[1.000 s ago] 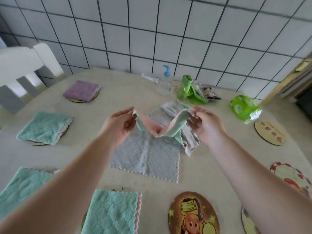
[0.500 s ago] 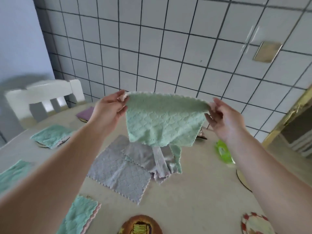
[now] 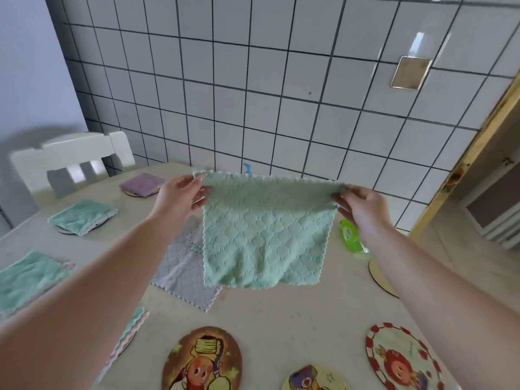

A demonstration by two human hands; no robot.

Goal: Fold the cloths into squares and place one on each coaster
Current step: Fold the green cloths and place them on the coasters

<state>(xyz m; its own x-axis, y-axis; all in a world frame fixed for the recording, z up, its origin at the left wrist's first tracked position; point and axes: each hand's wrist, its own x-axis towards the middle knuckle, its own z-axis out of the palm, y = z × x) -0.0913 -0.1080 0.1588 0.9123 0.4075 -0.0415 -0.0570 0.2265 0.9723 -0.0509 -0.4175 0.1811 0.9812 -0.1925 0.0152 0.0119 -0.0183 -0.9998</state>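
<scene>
A green cloth (image 3: 261, 232) hangs flat and spread out above the table. My left hand (image 3: 180, 198) pinches its top left corner and my right hand (image 3: 360, 206) pinches its top right corner. Under it a grey cloth (image 3: 183, 274) lies unfolded on the table. Folded cloths rest on coasters at the left: a purple one (image 3: 142, 183), a green one (image 3: 83, 216), another green one (image 3: 25, 277), and a fourth (image 3: 132, 327) partly hidden by my left arm. Bare picture coasters lie near me: one orange (image 3: 202, 361), one red-rimmed (image 3: 399, 358), one yellow (image 3: 312, 380), and a plain one (image 3: 380, 274) at the right.
A white chair (image 3: 70, 161) stands at the table's far left. A green packet (image 3: 350, 236) lies behind my right wrist. A blue pump top (image 3: 247, 168) shows above the cloth's edge. A tiled wall backs the table, and a doorway opens at the right.
My hands lifted the green cloth off the pile and pulled it open by its top corners. It now hangs fully spread, where a second ago it was bunched low over the grey cloth.
</scene>
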